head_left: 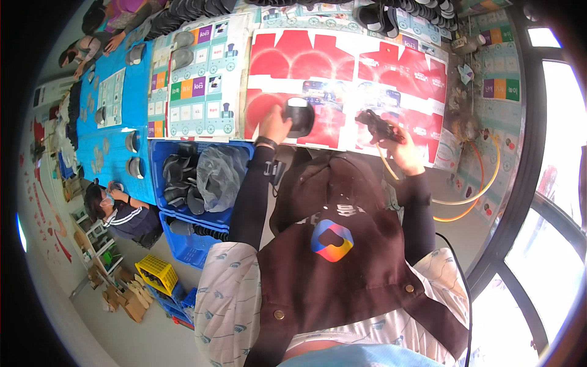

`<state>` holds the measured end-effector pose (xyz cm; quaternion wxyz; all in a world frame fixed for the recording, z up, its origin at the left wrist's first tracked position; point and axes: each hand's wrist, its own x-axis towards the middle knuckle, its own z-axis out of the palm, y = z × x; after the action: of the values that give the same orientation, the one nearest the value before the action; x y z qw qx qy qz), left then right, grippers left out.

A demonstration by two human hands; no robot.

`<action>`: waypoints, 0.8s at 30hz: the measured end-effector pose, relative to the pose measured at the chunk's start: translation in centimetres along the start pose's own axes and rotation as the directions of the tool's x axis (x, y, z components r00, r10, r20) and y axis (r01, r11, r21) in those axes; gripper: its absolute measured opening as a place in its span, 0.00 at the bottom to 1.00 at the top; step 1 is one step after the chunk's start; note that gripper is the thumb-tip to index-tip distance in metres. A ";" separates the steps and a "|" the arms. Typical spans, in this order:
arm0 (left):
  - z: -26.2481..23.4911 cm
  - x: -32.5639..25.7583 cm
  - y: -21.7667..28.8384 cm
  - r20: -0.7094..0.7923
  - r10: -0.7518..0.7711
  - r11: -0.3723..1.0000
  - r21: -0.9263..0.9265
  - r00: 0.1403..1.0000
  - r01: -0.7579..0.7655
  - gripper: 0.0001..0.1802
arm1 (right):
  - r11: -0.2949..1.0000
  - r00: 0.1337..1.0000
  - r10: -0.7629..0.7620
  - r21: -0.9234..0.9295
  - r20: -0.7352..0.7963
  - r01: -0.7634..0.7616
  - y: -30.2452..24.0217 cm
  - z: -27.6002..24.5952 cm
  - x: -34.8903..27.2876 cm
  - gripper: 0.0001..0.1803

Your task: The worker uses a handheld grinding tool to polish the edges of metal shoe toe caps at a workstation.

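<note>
At upper centre, passage lies over the red-printed sheet (333, 64) between the cupped black piece (301, 118) and the dark handheld tool (380, 127), heaped black parts (183, 14) obstructing the upper left.

bright, dark-framed windows (559, 165) stand at right, a pale wall (66, 272) and grey floor (116, 333) at left.

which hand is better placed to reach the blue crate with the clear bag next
Probably the left hand: it is nearer the blue crate, though its grip is on a dark rounded piece. The right hand is farther off, holding a dark tool.
</note>
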<state>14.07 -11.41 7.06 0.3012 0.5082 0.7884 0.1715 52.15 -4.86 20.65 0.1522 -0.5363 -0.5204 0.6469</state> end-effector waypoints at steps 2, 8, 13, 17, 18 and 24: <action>3.2 0.6 1.6 0.034 -0.017 0.996 -0.089 0.999 0.020 0.22 | 0.995 0.998 -0.019 -0.100 -0.054 0.014 0.7 1.4 1.2 0.29; 9.9 3.0 0.2 -0.054 0.041 0.966 -0.254 0.998 -0.054 0.27 | 0.961 0.998 -0.026 -0.274 0.059 0.041 -0.2 5.1 4.0 0.25; 10.7 4.3 -1.6 0.183 0.061 0.825 -0.563 0.981 0.054 0.25 | 0.852 0.994 -0.087 -0.512 0.073 0.112 -3.3 6.9 5.4 0.22; 9.3 3.6 -1.2 0.183 -0.038 0.841 -0.526 0.982 0.130 0.23 | 0.837 0.981 -0.173 -0.538 -0.091 0.098 -3.5 7.3 5.4 0.14; 8.8 3.4 -1.0 0.184 -0.041 0.866 -0.484 0.982 0.127 0.23 | 0.835 0.971 -0.224 -0.532 -0.088 0.144 -3.3 7.3 5.4 0.11; 7.4 2.8 -0.3 0.192 -0.052 0.875 -0.464 0.980 0.137 0.22 | 0.853 0.988 -0.153 -0.505 0.003 0.133 -3.3 7.5 6.3 0.11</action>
<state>17.86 -9.31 0.42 0.4919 0.3928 0.7170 0.2994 42.20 -2.54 19.11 0.0645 -0.5292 -0.7065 0.4655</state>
